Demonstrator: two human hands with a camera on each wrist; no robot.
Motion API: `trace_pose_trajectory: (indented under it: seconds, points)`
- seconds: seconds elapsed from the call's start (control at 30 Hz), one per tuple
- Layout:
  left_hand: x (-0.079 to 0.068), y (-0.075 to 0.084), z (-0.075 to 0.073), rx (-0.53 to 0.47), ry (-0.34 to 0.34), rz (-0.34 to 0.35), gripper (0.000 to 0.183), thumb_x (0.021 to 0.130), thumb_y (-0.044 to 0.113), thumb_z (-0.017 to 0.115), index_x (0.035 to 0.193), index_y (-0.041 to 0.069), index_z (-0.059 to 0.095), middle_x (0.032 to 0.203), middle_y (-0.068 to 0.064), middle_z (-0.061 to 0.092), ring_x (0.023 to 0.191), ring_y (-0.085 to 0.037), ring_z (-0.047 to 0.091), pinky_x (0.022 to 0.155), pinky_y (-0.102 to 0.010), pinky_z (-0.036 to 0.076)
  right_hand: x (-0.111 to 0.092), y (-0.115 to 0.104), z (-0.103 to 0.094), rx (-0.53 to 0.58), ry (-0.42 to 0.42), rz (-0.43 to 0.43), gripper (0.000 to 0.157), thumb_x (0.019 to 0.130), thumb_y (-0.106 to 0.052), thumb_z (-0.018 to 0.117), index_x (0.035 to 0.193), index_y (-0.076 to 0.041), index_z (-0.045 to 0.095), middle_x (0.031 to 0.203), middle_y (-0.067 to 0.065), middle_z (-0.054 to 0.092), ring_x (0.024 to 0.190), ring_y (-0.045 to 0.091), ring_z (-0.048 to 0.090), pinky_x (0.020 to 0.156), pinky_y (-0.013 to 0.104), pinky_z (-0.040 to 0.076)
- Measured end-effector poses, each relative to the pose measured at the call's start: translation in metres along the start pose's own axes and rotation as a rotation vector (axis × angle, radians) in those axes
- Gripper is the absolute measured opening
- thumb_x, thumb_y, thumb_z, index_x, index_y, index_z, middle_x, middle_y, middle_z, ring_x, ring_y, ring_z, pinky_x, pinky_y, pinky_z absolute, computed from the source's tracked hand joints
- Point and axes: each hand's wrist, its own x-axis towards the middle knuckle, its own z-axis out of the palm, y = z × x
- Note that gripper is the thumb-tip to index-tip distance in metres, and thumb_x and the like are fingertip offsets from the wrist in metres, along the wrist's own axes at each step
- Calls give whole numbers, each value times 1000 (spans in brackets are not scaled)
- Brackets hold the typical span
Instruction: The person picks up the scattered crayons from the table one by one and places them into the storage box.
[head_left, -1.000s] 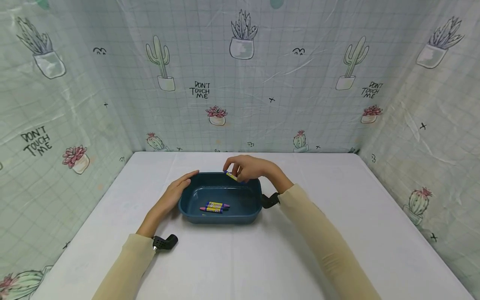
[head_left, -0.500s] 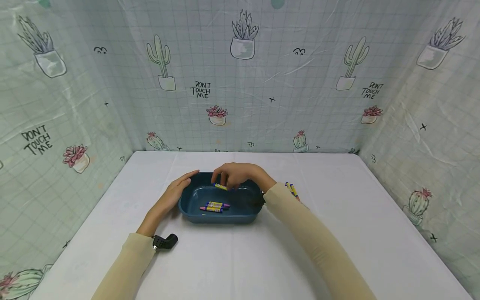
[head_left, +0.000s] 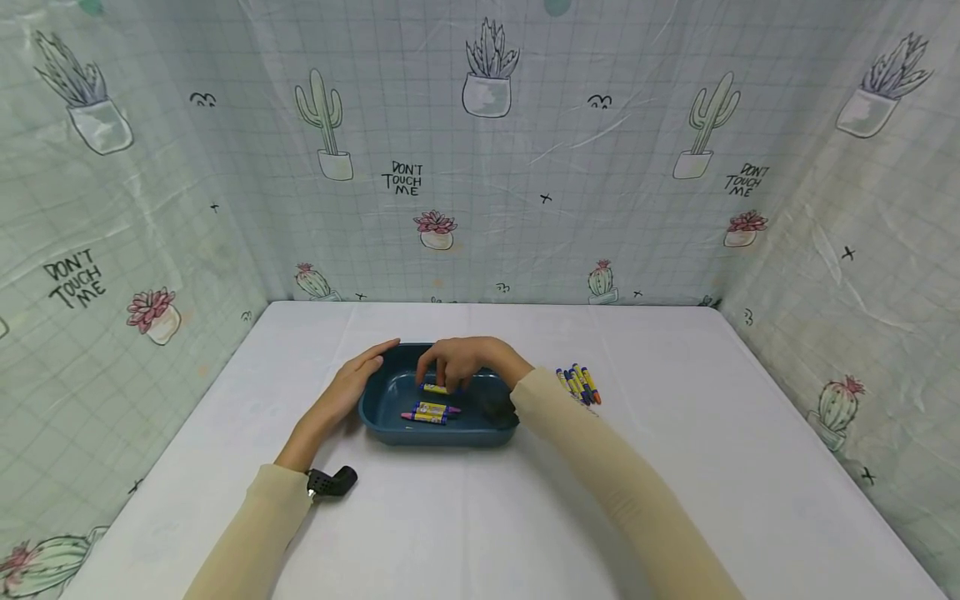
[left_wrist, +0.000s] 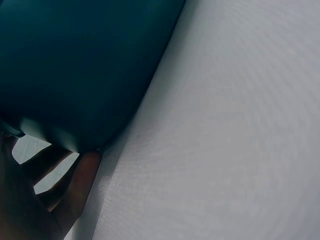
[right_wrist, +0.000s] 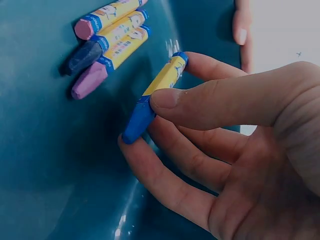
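In the head view a dark blue dish [head_left: 450,437] stands on the table. My right hand [head_left: 465,360] reaches down inside it and pinches a blue crayon [right_wrist: 155,97] with a yellow wrapper between thumb and fingertips. Three more crayons lie side by side in the dish, close to that hand: a pink crayon [right_wrist: 107,19], a dark blue crayon [right_wrist: 85,57] and a purple crayon [right_wrist: 91,80]. At the dish's left end my left hand [head_left: 345,392] rests its fairly straight fingers against the outer wall and rim; the left wrist view shows fingertips [left_wrist: 87,167] at the wall.
Several crayons [head_left: 577,383] lie grouped on the white table [head_left: 420,525], right of the dish and partly behind the right sleeve. A cloth printed with cacti [head_left: 487,167] hangs behind the table and along both sides.
My right hand has carried the crayon from the back rim down and leftward into the dish, uncovering the crayons on the table at right. My left hand stays put.
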Motion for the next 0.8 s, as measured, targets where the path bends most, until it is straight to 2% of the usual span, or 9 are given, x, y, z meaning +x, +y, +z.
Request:
trace_pose_trajectory:
  seconds: [0.2, 0.3, 0.4, 0.67, 0.8]
  points:
    - [-9, 23, -2, -7, -18, -10, 48, 114, 18, 31, 160, 13, 39, 169, -14, 31, 160, -40, 20, 128, -67, 13, 9, 1, 4, 28, -33, 39, 56, 93, 10, 63, 141, -18, 62, 120, 11, 65, 105, 20, 66, 82, 39, 65]
    - [-13, 33, -2, -4, -23, -7, 47, 114, 17, 32, 160, 11, 39, 169, -14, 32, 159, -40, 21, 128, -66, 14, 11, 1, 5, 45, -53, 68, 56, 94, 10, 63, 142, -19, 61, 120, 11, 65, 106, 21, 66, 82, 38, 65]
    - [-15, 37, -2, -10, -25, -6, 47, 113, 17, 32, 160, 11, 40, 169, -13, 33, 160, -39, 21, 128, -65, 14, 12, 1, 6, 37, -58, 84, 53, 94, 9, 64, 139, -19, 63, 119, 10, 65, 106, 21, 66, 82, 37, 64]
    - [-14, 34, -3, -8, -19, -4, 47, 113, 17, 33, 160, 10, 40, 169, -14, 33, 159, -40, 21, 128, -66, 15, 15, -2, 8, 38, -63, 99, 48, 94, 9, 64, 135, -16, 66, 115, 9, 65, 101, 19, 66, 81, 37, 65]
    - [-7, 18, -2, -23, -11, 0, 47, 114, 18, 32, 160, 13, 40, 169, -13, 33, 160, -39, 20, 129, -65, 13, 16, -4, 9, 31, -74, 103, 48, 94, 9, 64, 136, -15, 66, 112, 8, 65, 98, 17, 66, 82, 38, 65]
